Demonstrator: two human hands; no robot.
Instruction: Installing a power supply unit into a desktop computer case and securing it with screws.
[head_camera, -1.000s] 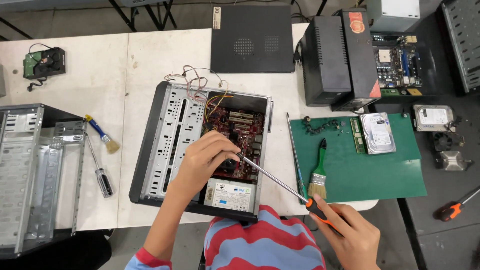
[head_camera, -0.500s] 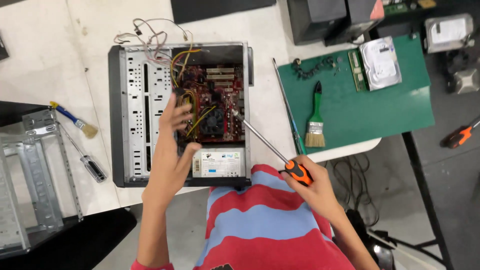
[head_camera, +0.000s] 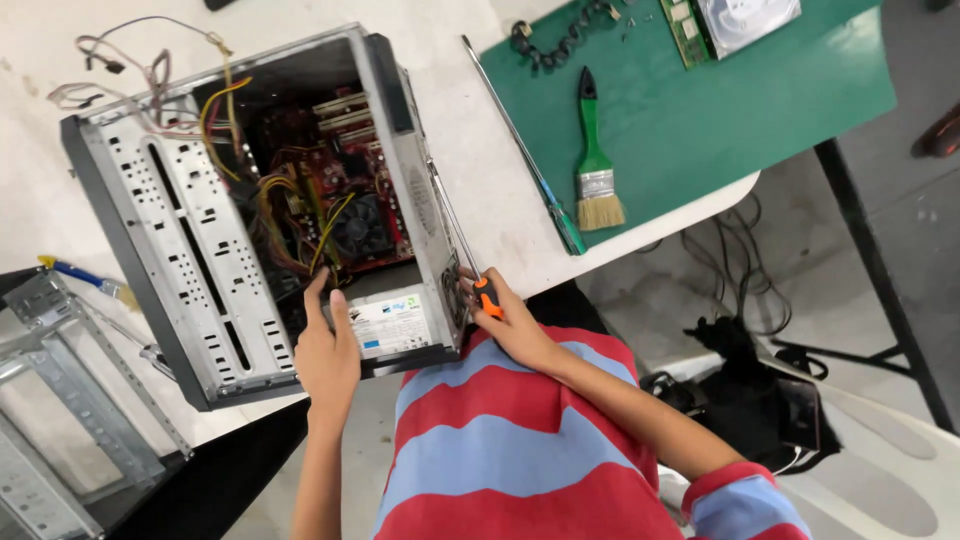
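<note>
- left hand (head_camera: 325, 355) is resting open on the power supply (head_camera: 392, 322) inside the computer case (head_camera: 180, 250)
- right hand (head_camera: 505, 320) is gripping an orange-handled screwdriver (head_camera: 462, 255) against the case's side

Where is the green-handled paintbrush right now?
In the head view, the green-handled paintbrush lies on the green mat at upper right, bristles toward the person, just right of a long green-handled screwdriver and right of the open computer case.
</note>
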